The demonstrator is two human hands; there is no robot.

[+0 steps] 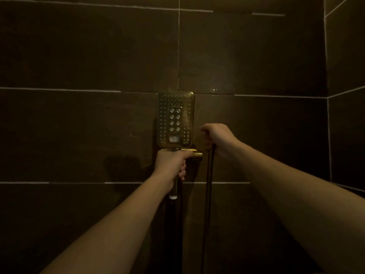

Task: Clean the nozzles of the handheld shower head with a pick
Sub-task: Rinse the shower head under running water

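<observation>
A rectangular gold shower head (175, 119) stands upright against the dark tiled wall, its nozzle face toward me, with small nozzles round the edge and larger ones in the middle. My left hand (171, 165) grips its handle just below the head, at the gold wall bracket (197, 154). My right hand (215, 137) is curled to the right of the head, beside the top of the dark hose (208, 184). In this dim light I cannot make out whether it holds a pick or the hose.
Dark brown wall tiles (88, 56) with pale grout lines fill the view. A wall corner (327, 95) runs down the right side. The hose hangs straight down below the bracket.
</observation>
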